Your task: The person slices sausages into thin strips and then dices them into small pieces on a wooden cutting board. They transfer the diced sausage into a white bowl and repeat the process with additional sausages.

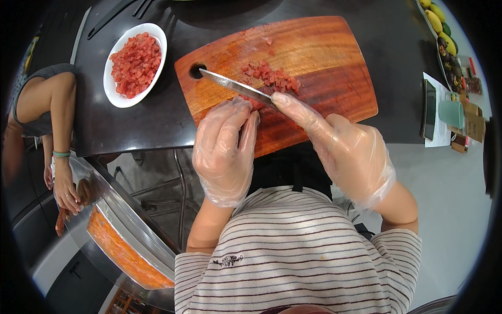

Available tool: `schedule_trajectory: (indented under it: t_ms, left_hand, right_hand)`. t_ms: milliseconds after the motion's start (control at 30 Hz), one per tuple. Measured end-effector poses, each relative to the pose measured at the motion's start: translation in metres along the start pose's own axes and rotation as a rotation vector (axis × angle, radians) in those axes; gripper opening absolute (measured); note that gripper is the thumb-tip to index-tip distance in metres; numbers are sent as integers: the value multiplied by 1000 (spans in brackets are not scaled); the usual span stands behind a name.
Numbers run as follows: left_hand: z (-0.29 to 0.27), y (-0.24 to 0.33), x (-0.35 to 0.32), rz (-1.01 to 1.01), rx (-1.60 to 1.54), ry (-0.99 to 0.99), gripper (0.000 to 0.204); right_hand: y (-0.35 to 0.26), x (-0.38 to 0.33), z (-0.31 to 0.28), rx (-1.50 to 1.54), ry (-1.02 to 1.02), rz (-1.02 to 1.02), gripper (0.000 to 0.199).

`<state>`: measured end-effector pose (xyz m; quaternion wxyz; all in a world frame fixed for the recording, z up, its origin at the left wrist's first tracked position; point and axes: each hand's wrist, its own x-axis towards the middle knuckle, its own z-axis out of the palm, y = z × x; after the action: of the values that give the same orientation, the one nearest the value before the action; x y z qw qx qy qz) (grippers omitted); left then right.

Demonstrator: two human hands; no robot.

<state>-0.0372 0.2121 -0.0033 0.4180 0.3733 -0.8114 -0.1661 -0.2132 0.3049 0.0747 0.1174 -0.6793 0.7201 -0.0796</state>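
Note:
A wooden cutting board (329, 57) with a hole in its left end lies in front of me. My right hand (353, 154), in a clear plastic glove, grips a knife (238, 86), its index finger stretched along the blade's back. The blade slants across the board toward the hole. Gloved likewise, my left hand (222, 149) curls its fingers at the near edge of the board, holding down a red piece of what looks like tomato (255, 104) beside the blade. Most of that piece is hidden. Just beyond the knife sits a small heap of diced red pieces (272, 77).
A white oval bowl (109, 86) of red dice stands left of the board. At the left, another person's hand (66, 191) is over a metal counter near a tray of orange food (125, 251). Far right are a phone (430, 107), a green cup (451, 113) and fruit (434, 22).

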Motion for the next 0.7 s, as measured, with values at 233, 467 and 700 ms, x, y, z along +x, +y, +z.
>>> schedule_trajectory:
  t_ms: [233, 467, 700]
  left_hand:
    - [0, -1, -1, 22, 9, -13, 28]
    - [-3, 1, 0, -38, 6, -44, 23]
    - [-1, 2, -2, -104, -7, -4, 33]
  right_hand:
    - [-3, -3, 7, -90, -30, -6, 88]
    - [-13, 27, 26, -38, 79, -75, 86]
    - [9, 11, 17, -6, -5, 25, 78]
